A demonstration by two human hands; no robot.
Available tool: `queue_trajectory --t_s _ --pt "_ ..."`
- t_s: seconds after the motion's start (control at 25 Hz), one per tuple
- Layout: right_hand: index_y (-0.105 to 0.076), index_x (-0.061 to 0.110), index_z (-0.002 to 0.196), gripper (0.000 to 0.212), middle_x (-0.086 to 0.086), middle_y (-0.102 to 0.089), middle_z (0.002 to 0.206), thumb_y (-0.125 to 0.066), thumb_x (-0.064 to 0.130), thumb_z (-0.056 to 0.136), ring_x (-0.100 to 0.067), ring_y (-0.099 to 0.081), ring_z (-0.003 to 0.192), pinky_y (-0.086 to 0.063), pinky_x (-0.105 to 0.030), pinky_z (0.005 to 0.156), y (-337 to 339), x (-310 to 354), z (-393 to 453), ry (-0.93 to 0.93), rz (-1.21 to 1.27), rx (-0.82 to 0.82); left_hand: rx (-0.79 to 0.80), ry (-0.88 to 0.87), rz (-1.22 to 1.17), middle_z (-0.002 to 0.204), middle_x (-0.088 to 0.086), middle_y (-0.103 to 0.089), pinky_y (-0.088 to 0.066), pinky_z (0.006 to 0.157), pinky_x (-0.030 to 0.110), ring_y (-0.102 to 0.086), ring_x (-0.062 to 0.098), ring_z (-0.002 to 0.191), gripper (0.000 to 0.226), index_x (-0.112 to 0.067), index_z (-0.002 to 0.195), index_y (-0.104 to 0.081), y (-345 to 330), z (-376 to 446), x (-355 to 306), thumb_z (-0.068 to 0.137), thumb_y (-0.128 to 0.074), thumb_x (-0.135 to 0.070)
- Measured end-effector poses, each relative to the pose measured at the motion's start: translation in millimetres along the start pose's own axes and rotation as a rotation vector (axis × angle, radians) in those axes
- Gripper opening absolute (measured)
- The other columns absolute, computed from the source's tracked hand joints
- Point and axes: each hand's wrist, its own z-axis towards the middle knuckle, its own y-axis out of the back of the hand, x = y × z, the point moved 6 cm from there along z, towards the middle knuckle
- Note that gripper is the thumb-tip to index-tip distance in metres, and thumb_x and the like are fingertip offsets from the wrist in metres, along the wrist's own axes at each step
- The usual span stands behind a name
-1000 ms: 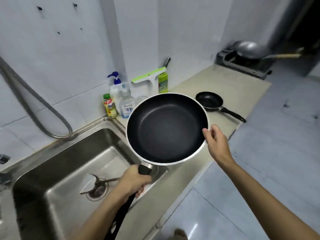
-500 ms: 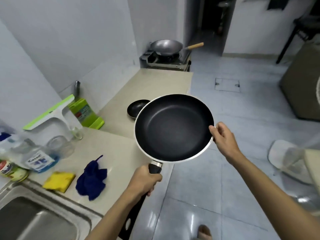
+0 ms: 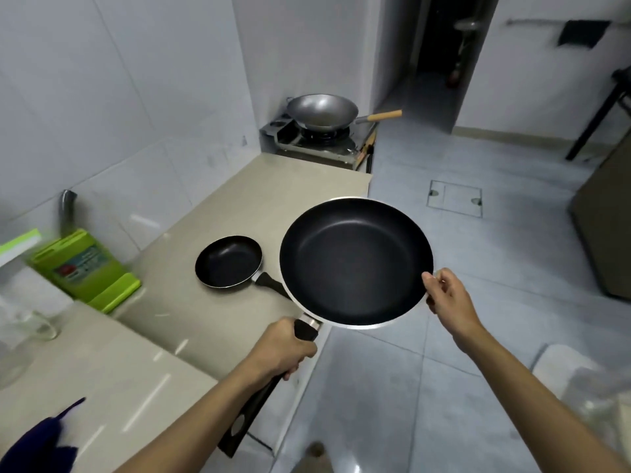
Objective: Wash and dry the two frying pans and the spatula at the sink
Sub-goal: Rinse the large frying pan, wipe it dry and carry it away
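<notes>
Hands carry large black non-stick frying pan (image 3: 355,264): left hand (image 3: 283,349) grips the handle at seven o'clock, right hand (image 3: 447,295) pinches the three o'clock rim; rigid, likely weighty.

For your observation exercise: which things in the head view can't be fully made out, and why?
- Small pan: handle end hidden behind the big pan.
- Big pan's handle: middle covered by the left hand.
- Blue cloth: cut off by the bottom edge.
- Glass: blurred at the left edge.
- Spatula and sink: out of view.
- Right hand: fingertips hidden behind the rim.
</notes>
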Motion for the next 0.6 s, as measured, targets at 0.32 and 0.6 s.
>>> queue_trajectory --t_s 0.32,0.6 --pt "-0.042 0.008 0.078 0.034 -0.012 -0.055 0.065 -0.051 0.035 0.096 -0.021 -0.048 0.060 -0.041 -0.029 0.059 -38 4 201 -0.098 -0.144 0.104 0.077 0.057 0.016 0.045 0.004 -0.048 -0.037 0.036 0.022 -0.041 0.017 0.031 0.016 -0.012 0.060 -0.047 34 201 -51 0.065 -0.062 -0.010" --pt "-0.044 0.008 0.074 0.034 -0.014 -0.061 0.065 -0.054 0.032 0.095 -0.024 -0.058 0.061 -0.050 -0.040 0.068 -105 7 333 -0.104 -0.183 0.318 -0.014 0.224 -0.088 0.049 0.003 -0.048 -0.036 0.037 0.024 -0.041 0.016 0.035 0.013 -0.010 0.071 -0.052 60 286 -50 0.067 -0.064 -0.009"
